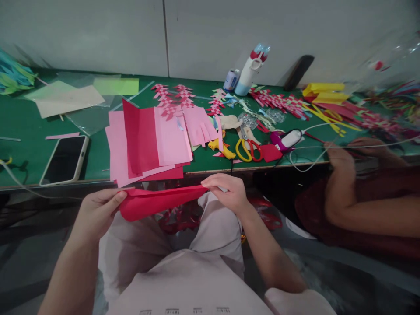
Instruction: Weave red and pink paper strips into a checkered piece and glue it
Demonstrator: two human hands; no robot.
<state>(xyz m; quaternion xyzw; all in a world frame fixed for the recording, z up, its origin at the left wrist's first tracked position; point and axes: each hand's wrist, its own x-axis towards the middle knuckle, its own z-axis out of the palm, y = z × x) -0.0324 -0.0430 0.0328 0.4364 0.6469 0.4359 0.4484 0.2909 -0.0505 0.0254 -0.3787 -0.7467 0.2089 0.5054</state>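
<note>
A folded sheet of red paper (157, 202) is stretched between my two hands above my lap, just in front of the table edge. My left hand (100, 210) pinches its left end between thumb and fingers. At the other end, my right hand (228, 190) grips the top corner of the same sheet. Directly beyond lies a stack of pink paper (116, 153), with a creased red sheet (142, 140) on top. Strips of cut pink paper (197, 124) rest to the right of the stack.
A phone (64, 159) lies on the green table (95, 162) at left. Yellow-handled scissors (243, 151) and red-handled scissors (255, 151) lie right of the stack. Woven paper chains (162, 98), a can (231, 80) and a white bottle (251, 72) stand behind. Another person's hands (341, 157) work at right.
</note>
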